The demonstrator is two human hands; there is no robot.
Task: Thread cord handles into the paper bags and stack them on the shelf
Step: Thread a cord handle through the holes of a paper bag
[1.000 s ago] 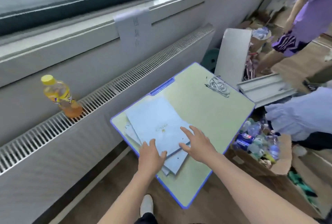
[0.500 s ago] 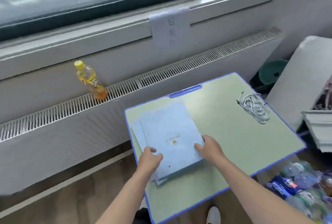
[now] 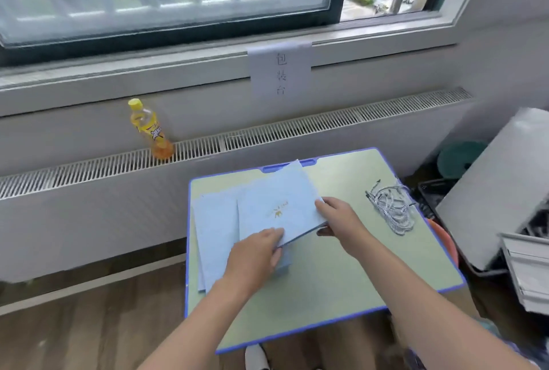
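A flat light-blue paper bag (image 3: 276, 200) with a gold logo is tilted above a stack of more flat blue bags (image 3: 215, 236) on the left half of the small green table (image 3: 326, 274). My right hand (image 3: 335, 218) pinches the bag's right corner, fingers on top and thumb underneath. My left hand (image 3: 255, 257) grips the bag's near edge. A loose bundle of grey-white cord handles (image 3: 392, 209) lies at the table's right side, apart from both hands.
A yellow drink bottle (image 3: 151, 129) stands on the radiator grille (image 3: 267, 135) under the window. A paper sign (image 3: 279, 69) hangs from the sill. Grey boards and trays (image 3: 505, 197) crowd the right side. Wooden floor lies to the left.
The top bag has been lifted off the stack and turned, its far corner now reaching the table's back edge. Both hands moved up and right with it. The camera view shifted left.
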